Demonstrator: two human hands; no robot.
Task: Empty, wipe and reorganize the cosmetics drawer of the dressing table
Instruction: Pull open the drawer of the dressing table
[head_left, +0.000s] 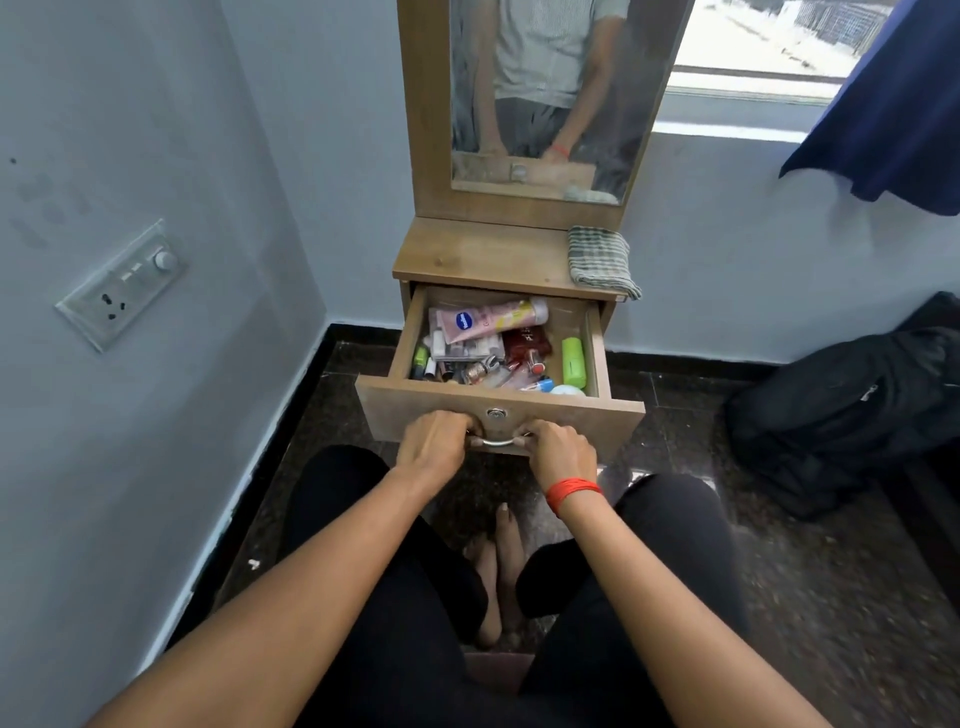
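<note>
Head cam: the drawer (618, 415) sits open mid-frame, crammed with cosmetics, with a pink tube (488, 318) at the back and a green case (573, 361) on the right. The left hand (434, 441) and right hand (558, 449) both grip the metal handle (498, 442), one at each end. A checked cloth (600, 260) lies on the dressing table (483, 254) just above.

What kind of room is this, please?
Probably a bedroom corner in a home: a wooden dressing table with a mirror, its open drawer full of cosmetics, and a backpack on the floor.
</note>
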